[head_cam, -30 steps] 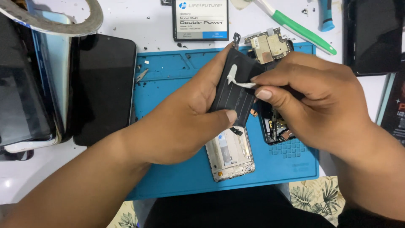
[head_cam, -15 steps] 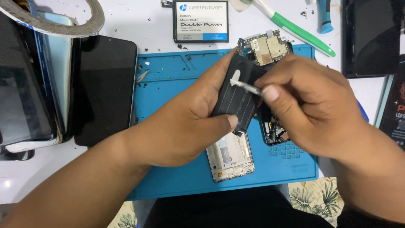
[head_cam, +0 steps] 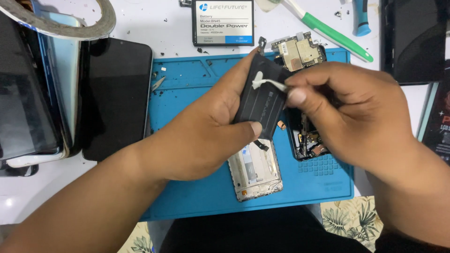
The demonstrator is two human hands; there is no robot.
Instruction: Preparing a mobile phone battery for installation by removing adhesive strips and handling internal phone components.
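Right hand (head_cam: 347,117) over half-hidden phone frame (head_cam: 307,140)

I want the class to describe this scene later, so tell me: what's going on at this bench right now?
A person holds a flat black rectangular battery in the left hand above a blue silicone work mat. The right hand pinches a thin white adhesive strip stuck to the battery's face. Beneath the hands lie an opened phone frame and a gold-coloured circuit board. A black phone screen rests left of the mat.

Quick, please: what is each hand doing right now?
Left hand: closed, holding black battery.
Right hand: pinching white strip on it.
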